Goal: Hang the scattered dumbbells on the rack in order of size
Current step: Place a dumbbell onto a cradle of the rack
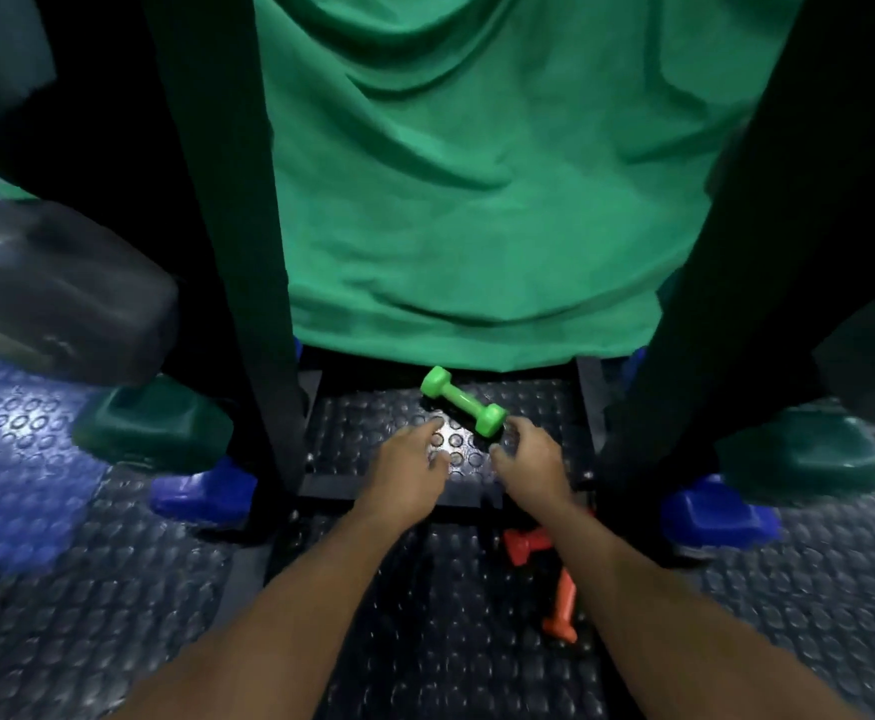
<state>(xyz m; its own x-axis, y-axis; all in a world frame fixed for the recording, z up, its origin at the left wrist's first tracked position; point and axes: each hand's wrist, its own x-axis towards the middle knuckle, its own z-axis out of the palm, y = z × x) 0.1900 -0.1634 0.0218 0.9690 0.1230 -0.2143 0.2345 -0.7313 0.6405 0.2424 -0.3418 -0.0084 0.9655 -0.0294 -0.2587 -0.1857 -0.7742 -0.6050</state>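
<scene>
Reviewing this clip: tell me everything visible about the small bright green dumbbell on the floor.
The green dumbbell is small, one piece, with a slim round handle between two blocky faceted heads and a smooth matte coating that looks like vinyl or neoprene. It lies flat and diagonal on the dark studded floor mat, inside the black rack base, its far head near the green cloth. The right hand reaches its near head, fingers about at it; contact is unclear. The left hand hovers beside it, not touching.

— What sort of place?
— Gym corner, I'd say. Studded rubber floor mat (113,615) under me, black steel rack (269,304) straight ahead.
— Anything else?
— Dumbbells around: small green dumbbell (464,401), orange dumbbell (562,602) on the floor, bigger blue dumbbell (201,493) and dark green dumbbell (155,423) racked low.
</scene>
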